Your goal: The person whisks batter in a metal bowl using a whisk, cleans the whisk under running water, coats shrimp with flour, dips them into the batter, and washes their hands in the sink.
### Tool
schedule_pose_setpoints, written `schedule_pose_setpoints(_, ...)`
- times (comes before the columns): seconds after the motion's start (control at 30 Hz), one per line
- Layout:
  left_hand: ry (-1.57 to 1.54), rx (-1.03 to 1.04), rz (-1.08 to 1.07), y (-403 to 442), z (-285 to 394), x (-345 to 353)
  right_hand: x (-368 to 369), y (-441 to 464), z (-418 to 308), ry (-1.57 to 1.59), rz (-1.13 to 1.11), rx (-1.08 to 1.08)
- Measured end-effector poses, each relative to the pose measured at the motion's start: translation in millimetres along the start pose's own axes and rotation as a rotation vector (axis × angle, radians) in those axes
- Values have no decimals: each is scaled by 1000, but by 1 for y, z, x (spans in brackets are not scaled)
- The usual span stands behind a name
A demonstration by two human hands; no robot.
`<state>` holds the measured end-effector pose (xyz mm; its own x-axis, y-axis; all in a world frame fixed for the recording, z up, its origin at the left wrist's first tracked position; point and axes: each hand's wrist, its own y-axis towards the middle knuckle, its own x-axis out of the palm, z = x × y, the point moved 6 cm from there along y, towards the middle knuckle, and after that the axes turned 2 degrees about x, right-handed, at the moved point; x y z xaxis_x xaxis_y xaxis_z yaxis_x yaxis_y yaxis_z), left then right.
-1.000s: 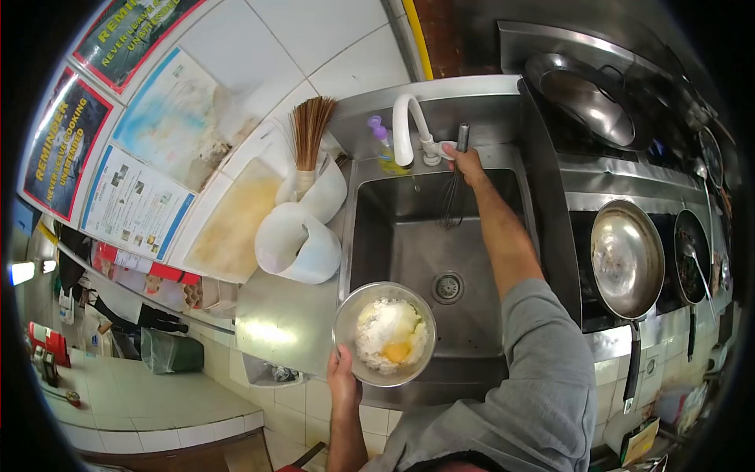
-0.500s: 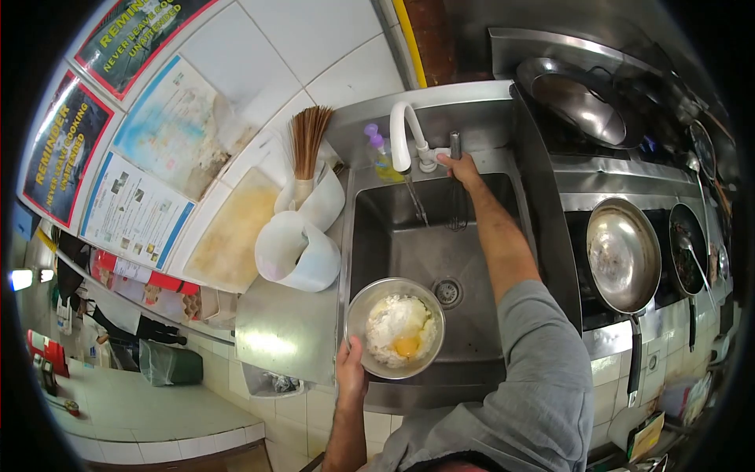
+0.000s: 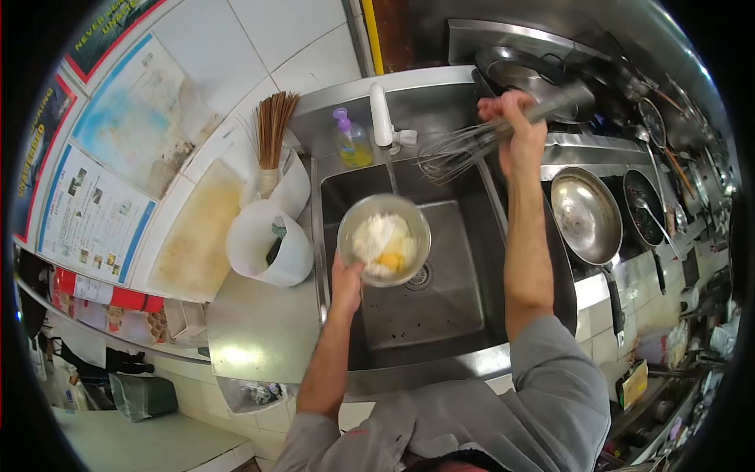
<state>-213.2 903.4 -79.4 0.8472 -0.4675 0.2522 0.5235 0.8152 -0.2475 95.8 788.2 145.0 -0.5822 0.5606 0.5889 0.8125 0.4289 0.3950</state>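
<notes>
My left hand point(image 3: 347, 283) grips the lower left rim of a metal bowl point(image 3: 422, 240). Inside the bowl lie white flour and an egg yolk point(image 3: 390, 260). The bowl is over the sink point(image 3: 425, 315), with its upper rim close to a thin stream of water point(image 3: 392, 175) from the white faucet point(image 3: 381, 116). At the upper right, my right hand point(image 3: 515, 126) is closed around the handle of a wire whisk point(image 3: 460, 151). The whisk is raised above the sink's right edge, its wires pointing left, and is slightly blurred.
A soap bottle point(image 3: 354, 147) with a purple pump stands left of the faucet. A bundle of thin sticks point(image 3: 273, 134) rises from a white container beside a cut white jug point(image 3: 271, 244). Pans point(image 3: 587, 216) and a wok point(image 3: 535, 79) are on the stove at right.
My left hand has moved the bowl up towards the faucet's stream. My right hand has left the faucet and lifted the whisk out to the right. The view has shifted.
</notes>
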Motion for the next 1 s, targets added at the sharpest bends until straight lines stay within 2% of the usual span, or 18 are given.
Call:
schedule_pose_setpoints(0.03, 8, 4, -35, 13, 3, 11, 3, -15, 1, 106, -44, 23)
schedule_pose_setpoints(0.13, -36, 14, -106, 50, 5, 41, -1, -48, 22, 180, 6, -7)
schedule_pose_setpoints(0.27, -144, 10, -127, 66, 12, 75, 3, -66, 53, 53, 68, -19)
schedule_pose_setpoints(0.33, -119, 6, -100, 64, 12, 85, -2, -64, 67, -145, 111, -12)
schedule_pose_setpoints(0.43, -85, -11, -79, 52, 9, 90, -2, -78, 100, -159, 167, -25)
schedule_pose_setpoints(0.5, -78, -17, -89, 46, 4, 85, -5, -98, 108, -192, 99, 0)
schedule_pose_setpoints(0.57, -114, -36, -73, 41, -4, 71, -4, -102, 93, -435, 33, 56)
schedule_pose_setpoints(0.7, -144, -22, -53, 28, -6, 77, -4, -107, 105, -293, 173, -22)
schedule_pose_setpoints(0.73, -154, -20, -53, 27, -5, 76, 1, -119, 113, -263, 73, -47)
schedule_pose_setpoints(0.77, -161, -17, -52, 25, -5, 73, -7, -123, 116, -260, 75, -45)
schedule_pose_setpoints(0.83, -150, -28, -21, 18, -2, 65, -8, -125, 98, -395, 42, 36)
schedule_pose_setpoints(0.87, -145, -40, 4, 15, -2, 64, -10, -116, 84, -431, 139, 14)
schedule_pose_setpoints(0.9, -149, -50, 8, 11, -7, 64, -9, -117, 88, -438, 139, 22)
schedule_pose_setpoints(0.97, -180, 6, -32, 13, -5, 72, -8, -120, 102, -230, 256, -37)
schedule_pose_setpoints(1.0, -178, 9, -35, 12, -3, 72, 1, -130, 109, -196, 166, -24)
